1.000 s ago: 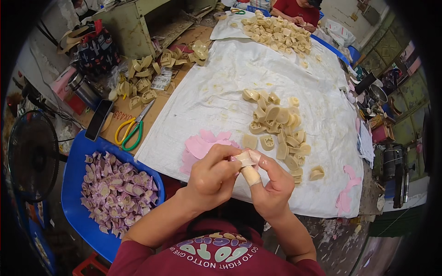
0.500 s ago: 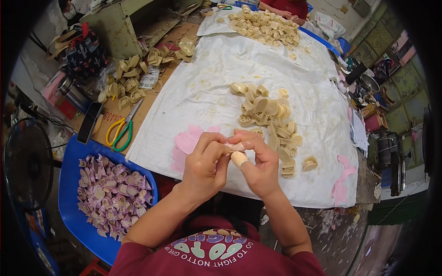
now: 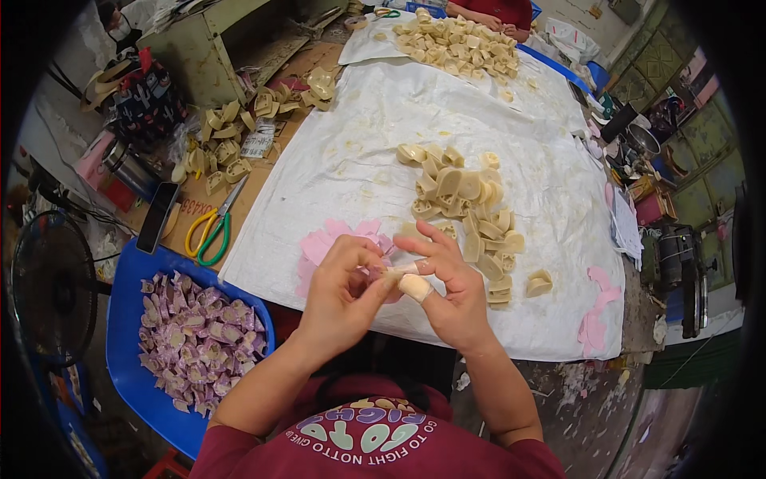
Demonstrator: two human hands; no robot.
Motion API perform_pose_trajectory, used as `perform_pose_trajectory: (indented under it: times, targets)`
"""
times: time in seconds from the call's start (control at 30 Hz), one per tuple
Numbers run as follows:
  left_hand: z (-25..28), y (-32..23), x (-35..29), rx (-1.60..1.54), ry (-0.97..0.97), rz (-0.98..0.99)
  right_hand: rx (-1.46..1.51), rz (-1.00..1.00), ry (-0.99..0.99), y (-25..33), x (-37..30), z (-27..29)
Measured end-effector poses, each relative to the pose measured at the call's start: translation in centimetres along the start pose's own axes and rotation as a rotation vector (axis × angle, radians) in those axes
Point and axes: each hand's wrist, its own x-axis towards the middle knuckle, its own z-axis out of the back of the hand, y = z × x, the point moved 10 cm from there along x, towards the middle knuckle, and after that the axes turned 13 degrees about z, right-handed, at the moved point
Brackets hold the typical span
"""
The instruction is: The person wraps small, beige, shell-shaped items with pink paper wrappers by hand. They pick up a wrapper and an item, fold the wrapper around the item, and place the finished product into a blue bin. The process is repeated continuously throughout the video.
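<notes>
My left hand is closed in a pinch round a small purplish piece, mostly hidden by the fingers. Opposite it, my right hand meets the same piece with its thumb and forefinger, both wrapped in pale coverings; its other fingers are lifted. Beneath and behind my left hand lie pink sheet pieces on the white cloth. Just beyond my right hand is a heap of beige curved moulded pieces. At my left, a blue tub holds many purple-covered pieces.
Scissors with yellow and green handles and a phone lie on cardboard at the left. A fan stands beside the tub. Across the table a person sits behind another beige heap. Pink scraps lie at right.
My left hand has turned and shifted slightly, showing more of the purplish piece. The upper fingers of my right hand have lifted and spread.
</notes>
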Motion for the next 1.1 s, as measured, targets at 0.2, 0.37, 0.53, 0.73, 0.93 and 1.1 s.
perform_pose_trajectory:
  times: [0.2,0.37,0.53,0.73,0.93,1.1]
  targets:
    - [-0.2,-2.2,0.0,0.414,-0.024,-0.228,0.004,0.010,0.002,-0.5,0.2,-0.1]
    - [-0.6,3.0,0.5,-0.483,0.037,0.342,-0.321,0.233,-0.223,2.4,0.4,1.7]
    - [-1.8,2.3,0.3,-0.819,0.238,0.356,-0.214,0.317,-0.166,3.4,-1.0,-0.5]
    - [-1.3,1.9,-0.2,-0.829,-0.045,0.350,0.659,-0.378,-0.206,-2.7,-1.6,-4.7]
    - [-1.6,0.4,-0.4,-0.524,0.084,0.222,0.740,-0.305,-0.135,-2.2,-1.0,-4.9]
    - [-0.3,1.8,0.3,-0.375,-0.028,0.239,0.453,-0.248,-0.126,-2.9,-0.6,-5.0]
